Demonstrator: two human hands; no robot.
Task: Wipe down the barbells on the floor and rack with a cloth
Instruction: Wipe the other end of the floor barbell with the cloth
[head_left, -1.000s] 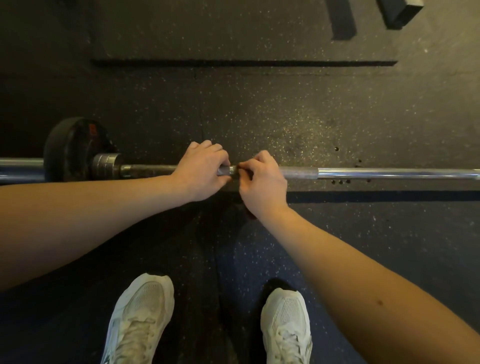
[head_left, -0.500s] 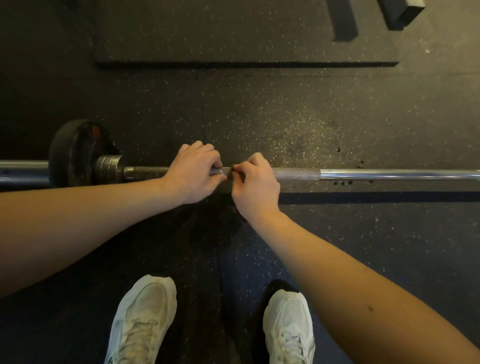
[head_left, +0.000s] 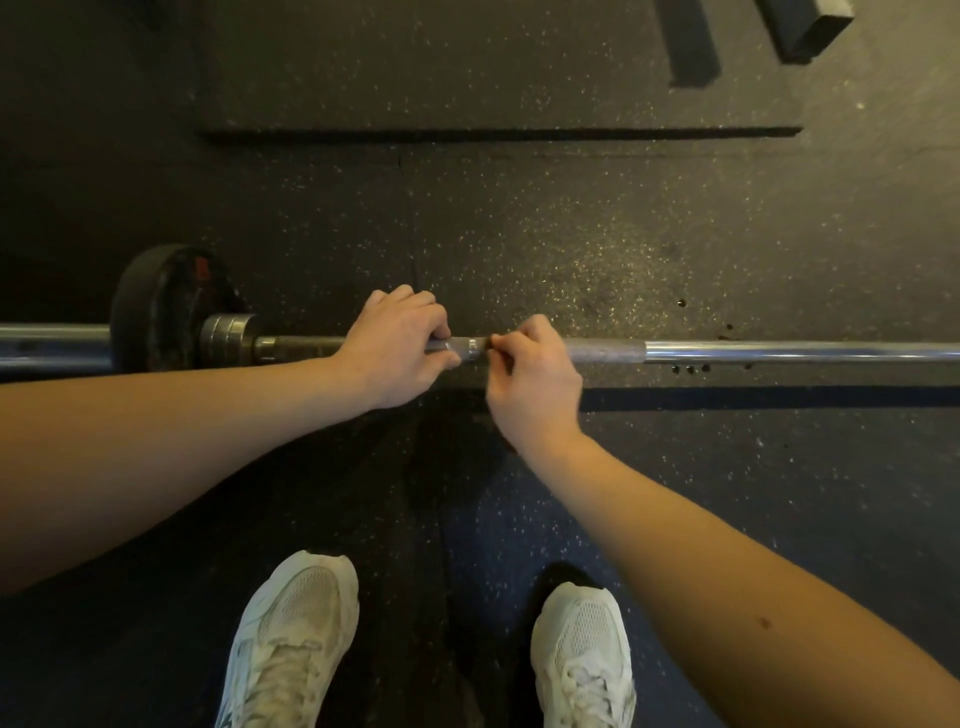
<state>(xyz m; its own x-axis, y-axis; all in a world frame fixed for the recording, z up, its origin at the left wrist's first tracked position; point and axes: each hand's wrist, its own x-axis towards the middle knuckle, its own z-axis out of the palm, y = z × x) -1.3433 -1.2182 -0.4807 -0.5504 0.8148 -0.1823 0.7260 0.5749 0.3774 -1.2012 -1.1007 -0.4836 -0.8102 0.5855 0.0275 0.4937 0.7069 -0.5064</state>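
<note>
A steel barbell lies across the black rubber floor from left to right. A black weight plate and a metal collar sit on its left end. My left hand grips the shaft just right of the collar, fingers curled over the top. My right hand curls round the bar a short way to the right, thumb and forefinger pinched at the shaft. A short bare stretch of bar shows between the hands. No cloth is visible; anything inside the fists is hidden.
A raised rubber mat lies beyond the bar. Two dark blocks stand at the top right. My white shoes stand on the floor just behind the bar.
Both hands have slid a little to the left along the bar, and the gap between them has widened slightly.
</note>
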